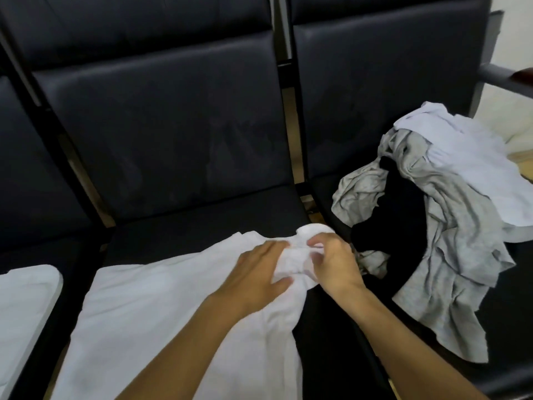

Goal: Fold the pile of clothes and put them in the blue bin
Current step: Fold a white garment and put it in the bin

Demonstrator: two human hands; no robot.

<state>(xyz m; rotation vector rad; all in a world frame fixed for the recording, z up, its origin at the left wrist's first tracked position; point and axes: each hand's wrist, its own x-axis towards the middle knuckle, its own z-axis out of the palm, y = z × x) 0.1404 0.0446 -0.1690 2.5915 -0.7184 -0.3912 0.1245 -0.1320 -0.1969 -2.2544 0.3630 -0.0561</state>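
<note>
A white garment [161, 307] lies spread across the middle seat [202, 223] of a row of dark padded chairs, its far right corner bunched up between both hands. The left hand [253, 272] rests on the cloth with fingers fairly straight and thumb against the bunched fold, a wide, flat grip. The right hand [334, 264] curls its fingers round the same bunched corner, a narrow grip pinching the fabric. On the seat to the right sits the pile of clothes [444, 226]: grey, black and pale white pieces tangled together. Another white cloth [23, 307] lies on the left seat.
</note>
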